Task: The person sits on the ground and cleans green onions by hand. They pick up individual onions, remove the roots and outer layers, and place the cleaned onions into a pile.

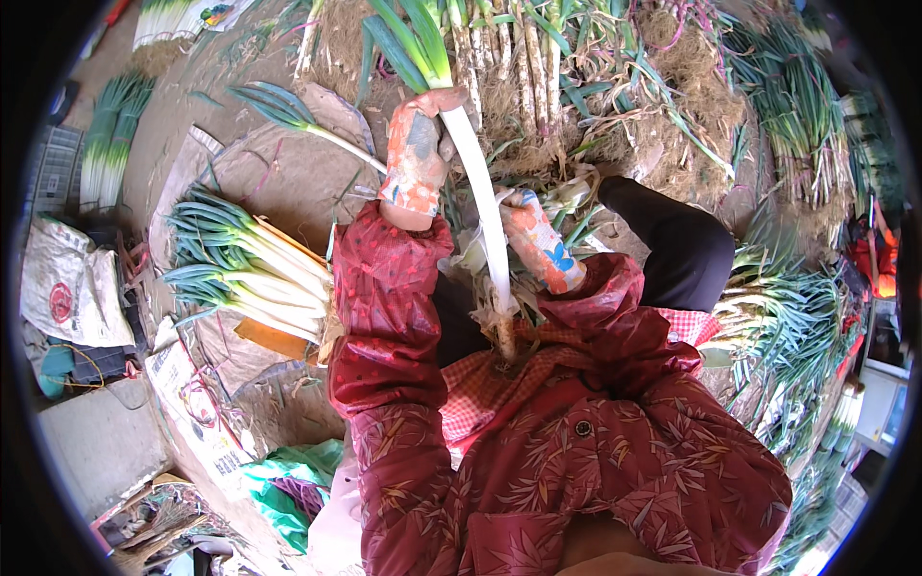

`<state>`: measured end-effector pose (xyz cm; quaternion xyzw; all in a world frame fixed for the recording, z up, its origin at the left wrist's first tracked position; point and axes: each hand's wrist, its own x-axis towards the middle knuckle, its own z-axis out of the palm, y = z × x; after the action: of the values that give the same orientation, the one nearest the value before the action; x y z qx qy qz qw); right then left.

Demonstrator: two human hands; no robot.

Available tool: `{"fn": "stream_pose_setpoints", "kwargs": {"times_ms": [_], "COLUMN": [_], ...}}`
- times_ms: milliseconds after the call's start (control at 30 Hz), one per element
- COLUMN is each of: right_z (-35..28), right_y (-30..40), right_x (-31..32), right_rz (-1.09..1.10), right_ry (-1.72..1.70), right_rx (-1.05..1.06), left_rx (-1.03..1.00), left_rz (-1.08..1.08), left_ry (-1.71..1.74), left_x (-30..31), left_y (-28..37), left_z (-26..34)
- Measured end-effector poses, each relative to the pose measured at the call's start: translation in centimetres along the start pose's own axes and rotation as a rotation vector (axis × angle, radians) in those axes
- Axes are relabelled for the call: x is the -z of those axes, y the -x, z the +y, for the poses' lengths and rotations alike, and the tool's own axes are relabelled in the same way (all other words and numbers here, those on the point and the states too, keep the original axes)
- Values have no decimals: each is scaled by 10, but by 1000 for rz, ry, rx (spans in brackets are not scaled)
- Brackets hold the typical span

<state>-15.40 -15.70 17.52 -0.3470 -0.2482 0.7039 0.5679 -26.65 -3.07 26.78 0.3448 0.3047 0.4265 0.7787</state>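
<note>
My left hand (pixel 421 147), in a floral-patterned glove, is closed around the upper part of a long green onion (pixel 479 173), where the white shank meets the green leaves. The shank slants down towards my lap, its root end beside the red checked apron (pixel 475 389). Loose, pale outer skin hangs about the lower shank. My right hand (pixel 536 237), also gloved, is just right of the shank; its fingertips are partly hidden, and whether they grip the peeled skin cannot be told. Another onion (pixel 346 147) lies left of my left hand.
Cleaned green onions (pixel 281 281) lie piled on the left. Unpeeled onions with dry roots (pixel 533 72) stand ahead, and more bundles (pixel 799 129) stand at the right. Loose onions (pixel 785 302) lie beside my knee. A white woven sack (pixel 75 281) and green plastic (pixel 295 482) are at the left.
</note>
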Motion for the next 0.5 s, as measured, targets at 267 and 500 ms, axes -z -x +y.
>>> {"fn": "stream_pose_setpoints", "kwargs": {"times_ms": [267, 500], "right_z": [13, 63], "right_y": [16, 28], "right_x": [-13, 27], "right_rz": [-64, -118], "right_ry": [-137, -108], "right_rx": [108, 71], "left_rx": [25, 52], "left_rz": [-1, 1], "left_ry": [10, 12], "left_x": [-10, -7], "left_y": [4, 6], "left_z": [-1, -5]}}
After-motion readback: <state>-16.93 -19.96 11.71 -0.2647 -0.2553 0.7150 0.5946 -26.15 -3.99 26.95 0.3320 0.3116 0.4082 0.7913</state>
